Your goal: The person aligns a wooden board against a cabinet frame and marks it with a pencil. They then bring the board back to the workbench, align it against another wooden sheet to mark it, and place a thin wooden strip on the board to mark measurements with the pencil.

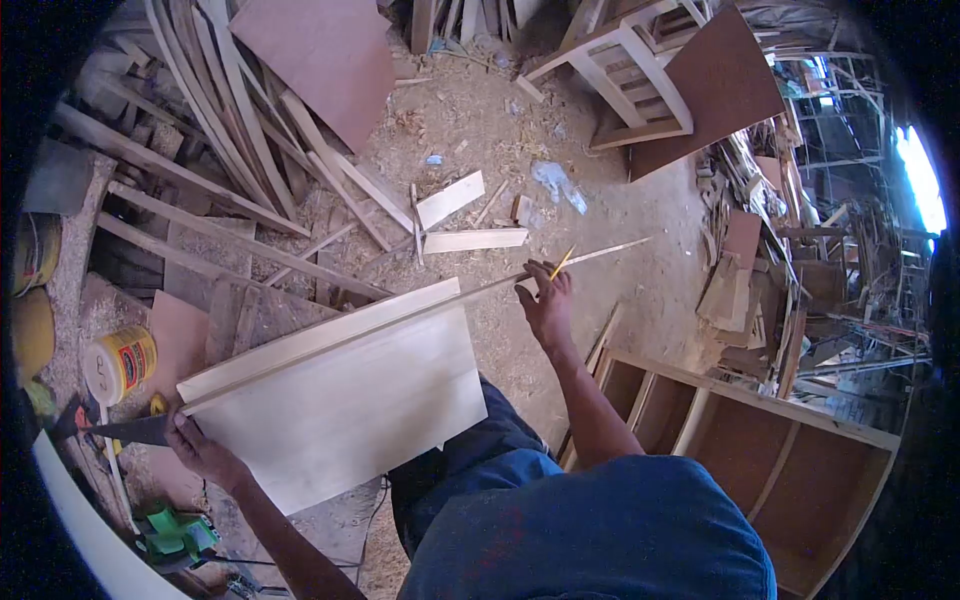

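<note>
A pale wooden panel [350, 400] lies in front of me, with a narrow board [320, 340] along its far edge. Between them runs a long thin strip [605, 249], like a tape measure blade, reaching out past the panel's right end. My left hand [205, 455] is closed at the panel's left corner, by the strip's near end; what its fingers pinch is hidden. Beside it is a dark, pointed blade-like piece [140, 431]. My right hand [548, 308] is raised off the panel's right corner, fingers closed around a yellow pencil [563, 262] and against the strip.
A white tub [120, 365] with a yellow label and a green tool [175, 535] stand at left. Long timber strips [220, 110] pile up beyond. Offcuts [475, 240] and shavings litter the floor. A wooden cabinet frame [740, 440] lies at right; a chair-like frame [635, 85] is behind.
</note>
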